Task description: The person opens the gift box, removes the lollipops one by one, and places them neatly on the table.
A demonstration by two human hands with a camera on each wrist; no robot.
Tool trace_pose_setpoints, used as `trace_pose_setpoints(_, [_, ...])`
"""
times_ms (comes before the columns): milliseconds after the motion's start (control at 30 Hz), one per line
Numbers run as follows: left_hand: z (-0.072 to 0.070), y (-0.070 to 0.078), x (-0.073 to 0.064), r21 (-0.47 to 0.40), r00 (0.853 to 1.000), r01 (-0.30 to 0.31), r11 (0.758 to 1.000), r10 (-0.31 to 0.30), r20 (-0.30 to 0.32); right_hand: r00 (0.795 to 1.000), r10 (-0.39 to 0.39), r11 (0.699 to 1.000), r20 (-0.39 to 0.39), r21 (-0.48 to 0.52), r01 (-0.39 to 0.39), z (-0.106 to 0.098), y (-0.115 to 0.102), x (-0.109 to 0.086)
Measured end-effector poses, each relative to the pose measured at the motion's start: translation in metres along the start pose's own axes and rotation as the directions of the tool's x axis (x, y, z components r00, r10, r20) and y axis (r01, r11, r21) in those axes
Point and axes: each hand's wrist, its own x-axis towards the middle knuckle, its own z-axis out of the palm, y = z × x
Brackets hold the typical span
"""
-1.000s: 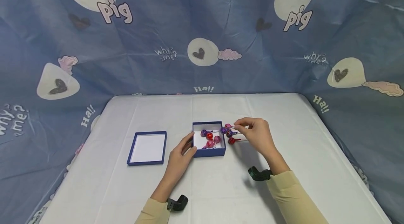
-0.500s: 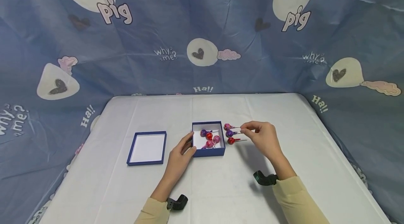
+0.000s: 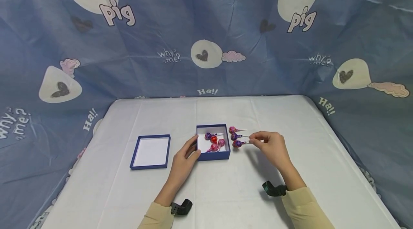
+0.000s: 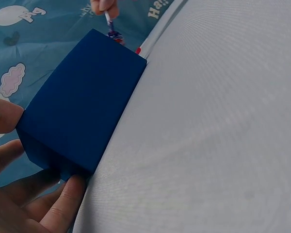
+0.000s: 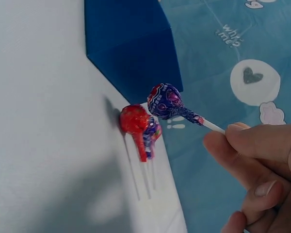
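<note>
At the nine o'clock side of the blue box [image 3: 213, 156], the left hand [image 3: 183, 159] rests extended fingers; uneven pressure could skid it. At three o'clock, the purple-wrapped lollipop [image 5: 164, 103], its stick pinched by the right hand [image 3: 271, 148], could twist from that fingertip hold or knock the nearby red-wrapped lollipop [image 5: 134, 119].

A white table [image 3: 213, 193] bears a blue box [image 3: 214, 156], lid [image 3: 150, 152] and three lollipops [image 3: 234, 136].

One left hand [image 3: 182, 162], one right hand [image 3: 270, 147], one box [image 3: 213, 156], one lid [image 3: 150, 151], at least eight lollipops [image 3: 232, 129]
Right of the box, three lie on the table [image 3: 226, 193]: one pink, one purple, one red; a fourth, purple, is held. Inside, two pink, one red, at least one purple.
</note>
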Motion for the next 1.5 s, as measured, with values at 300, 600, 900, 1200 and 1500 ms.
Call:
trace_pose_setpoints(300, [0.000,0.001,0.000,-0.007,1.000,-0.007,1.000,0.007,0.000,0.999,0.026,1.000,0.021,0.010,-0.026,0.004,0.009,-0.004])
trace_pose_setpoints(600, [0.000,0.001,0.000,-0.005,1.000,-0.003,1.000,0.003,-0.002,0.997,0.054,0.999,0.054,0.006,-0.054,0.008,0.015,-0.005])
trace_pose_setpoints(900, [0.001,-0.002,0.001,-0.020,1.000,0.002,1.000,-0.002,-0.013,0.992,0.086,0.994,0.095,0.057,-0.092,0.012,0.020,-0.005])
trace_pose_setpoints(1200, [0.000,0.000,0.002,-0.018,1.000,0.002,1.000,-0.002,-0.015,0.986,0.108,0.990,0.126,0.079,-0.119,0.014,0.035,-0.003])
trace_pose_setpoints(1500, [-0.001,0.001,-0.001,0.003,1.000,-0.003,1.000,0.003,-0.008,0.977,0.096,0.991,0.190,0.078,-0.113,0.016,0.047,-0.005])
